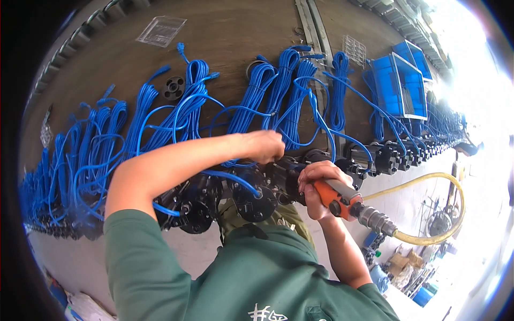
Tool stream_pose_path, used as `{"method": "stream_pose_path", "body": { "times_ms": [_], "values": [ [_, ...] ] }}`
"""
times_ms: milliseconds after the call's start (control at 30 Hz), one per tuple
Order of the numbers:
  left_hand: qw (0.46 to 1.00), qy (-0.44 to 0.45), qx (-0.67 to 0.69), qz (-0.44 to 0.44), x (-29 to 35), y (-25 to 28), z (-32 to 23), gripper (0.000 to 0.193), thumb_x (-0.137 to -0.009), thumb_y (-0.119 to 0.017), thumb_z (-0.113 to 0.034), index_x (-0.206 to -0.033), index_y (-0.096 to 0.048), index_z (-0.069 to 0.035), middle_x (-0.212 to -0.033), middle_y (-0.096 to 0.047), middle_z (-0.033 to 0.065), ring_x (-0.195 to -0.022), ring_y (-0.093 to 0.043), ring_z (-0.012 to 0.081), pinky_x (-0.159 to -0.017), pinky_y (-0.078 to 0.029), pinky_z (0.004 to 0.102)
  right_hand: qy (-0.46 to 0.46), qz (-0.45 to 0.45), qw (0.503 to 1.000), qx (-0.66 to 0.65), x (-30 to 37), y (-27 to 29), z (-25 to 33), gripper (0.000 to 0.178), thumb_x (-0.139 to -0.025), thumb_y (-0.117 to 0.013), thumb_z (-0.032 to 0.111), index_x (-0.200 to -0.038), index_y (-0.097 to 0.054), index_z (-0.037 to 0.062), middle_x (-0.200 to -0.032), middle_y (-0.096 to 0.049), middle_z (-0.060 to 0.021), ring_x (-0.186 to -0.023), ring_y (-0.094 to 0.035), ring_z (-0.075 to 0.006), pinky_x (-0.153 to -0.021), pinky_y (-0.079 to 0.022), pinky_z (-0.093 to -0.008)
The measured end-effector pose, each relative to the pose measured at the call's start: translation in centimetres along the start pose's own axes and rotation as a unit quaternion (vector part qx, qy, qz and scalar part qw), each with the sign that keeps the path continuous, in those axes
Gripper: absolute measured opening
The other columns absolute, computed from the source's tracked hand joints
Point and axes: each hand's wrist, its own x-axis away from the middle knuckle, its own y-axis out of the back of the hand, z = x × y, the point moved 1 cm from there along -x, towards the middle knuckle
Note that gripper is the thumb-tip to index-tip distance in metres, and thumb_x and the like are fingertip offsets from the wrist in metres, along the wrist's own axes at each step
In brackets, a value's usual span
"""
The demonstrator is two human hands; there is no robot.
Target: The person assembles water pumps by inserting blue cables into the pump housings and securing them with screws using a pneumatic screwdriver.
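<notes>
My right hand [321,182] is wrapped round an orange and grey air-powered driver [336,199]. A metal coupling joins the tool to a yellow air hose [423,239]. The tool's working end is hidden by my hand and the black parts. My left hand [263,146] is closed, fingers curled down, above a dark cylindrical part [286,172] at the table's near edge. What its fingers pinch, if anything, is hidden. Just to the left, a round black end plate [254,200] with a blue cable attached faces me.
Bundled blue cables [251,99] line the brown table [235,27], joined to a row of black cylindrical units [385,158] along its near edge. Blue bins [399,85] stand at the right. A loose black disc [174,88] and a clear plastic tray [161,30] lie farther back.
</notes>
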Motion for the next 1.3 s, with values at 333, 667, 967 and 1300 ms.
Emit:
{"method": "stream_pose_path", "body": {
  "times_ms": [333, 667, 967, 1300],
  "values": [
    [0.691, 0.127, -0.122, -0.701, 5.9, 12.1, -23.5, 0.008, -0.086, -0.066, 0.006, -0.091, -0.067, -0.001, -0.078, -0.066, 0.0077, -0.067, -0.062, 0.0197, -0.059, -0.048, 0.0309, 0.229, 0.082, 0.957, -0.16, -1.5, 7.6, 11.2, 0.024, -0.086, -0.065, 0.0, -0.107, -0.054, 0.0051, -0.09, -0.059, -0.01, -0.064, -0.06, -0.0196, -0.057, -0.054, -0.0367],
    [0.202, 0.104, 0.739, -0.634, -5.4, -22.1, -20.4, 0.03, -0.106, -0.055, -0.025, -0.11, -0.062, 0.004, -0.083, -0.063, 0.0102, -0.071, -0.059, 0.0217, -0.063, -0.047, 0.0348, 0.192, 0.09, 0.934, -0.288, 2.0, 15.4, 9.8, 0.045, -0.079, -0.057, 0.009, -0.123, -0.059, -0.0005, -0.084, -0.052, -0.0089, -0.063, -0.055, -0.0164, -0.057, -0.047, -0.0323],
    [-0.066, -0.094, 0.742, -0.66, -15.2, -24.0, -12.9, 0.017, -0.106, -0.043, -0.01, -0.103, -0.06, -0.006, -0.094, -0.066, 0.0135, -0.078, -0.063, 0.0266, -0.065, -0.054, 0.0385, 0.052, 0.15, 0.957, -0.242, 5.3, 12.3, 3.9, 0.027, -0.079, -0.06, 0.004, -0.105, -0.052, -0.0011, -0.09, -0.055, -0.0149, -0.06, -0.055, -0.0168, -0.063, -0.052, -0.0351],
    [-0.035, -0.063, 0.712, -0.698, -14.7, -23.1, -15.4, 0.021, -0.105, -0.04, -0.011, -0.104, -0.059, -0.002, -0.089, -0.064, 0.0125, -0.072, -0.062, 0.0234, -0.065, -0.052, 0.0352, -0.015, 0.169, 0.96, -0.221, 5.2, 11.3, 2.4, 0.029, -0.078, -0.058, 0.001, -0.107, -0.052, -0.0015, -0.091, -0.055, -0.0148, -0.06, -0.055, -0.0165, -0.063, -0.053, -0.0352]
  ]
}}
